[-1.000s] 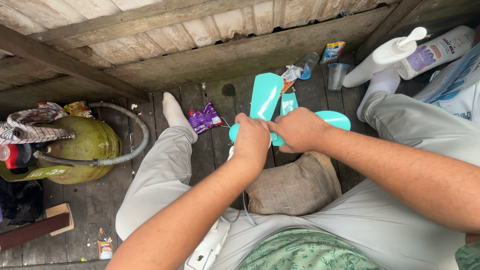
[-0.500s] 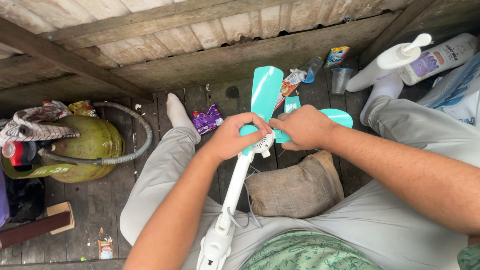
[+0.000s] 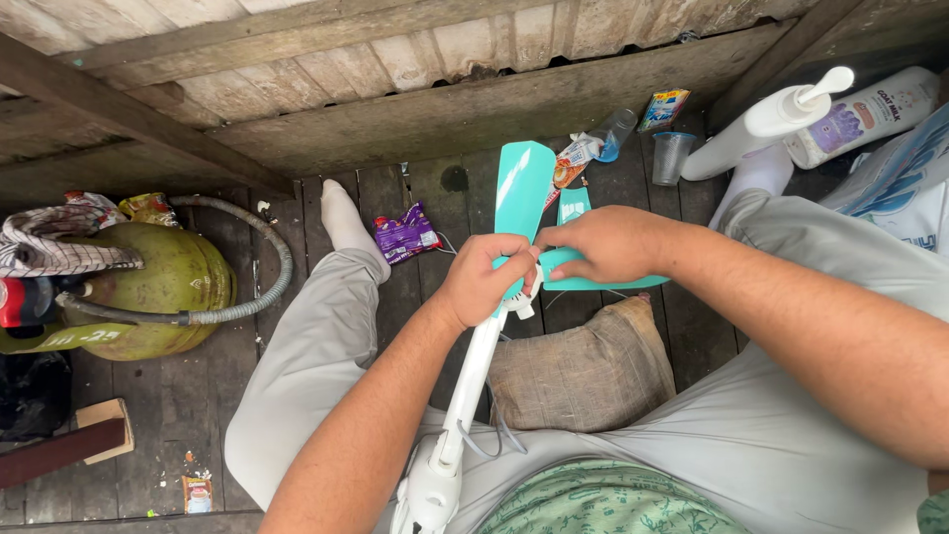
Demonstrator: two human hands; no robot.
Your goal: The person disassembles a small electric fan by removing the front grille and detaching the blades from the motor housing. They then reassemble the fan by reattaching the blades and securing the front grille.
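Observation:
I sit on a dark plank floor with a small fan held over my lap. Its teal blades fan out from a hub on top of a white stem that runs down to a white base. My left hand wraps around the hub where the stem meets the blades. My right hand grips a teal blade just right of the hub. A thin grey cord hangs beside the stem.
A brown sack cushion lies between my legs. At the left stands a green gas cylinder with a grey hose. White pump bottles, a plastic cup and snack wrappers lie along the wooden wall.
My left hand has shifted from covering the hub to gripping it from the side, and the white stem has come into view beneath it. The blades have turned slightly.

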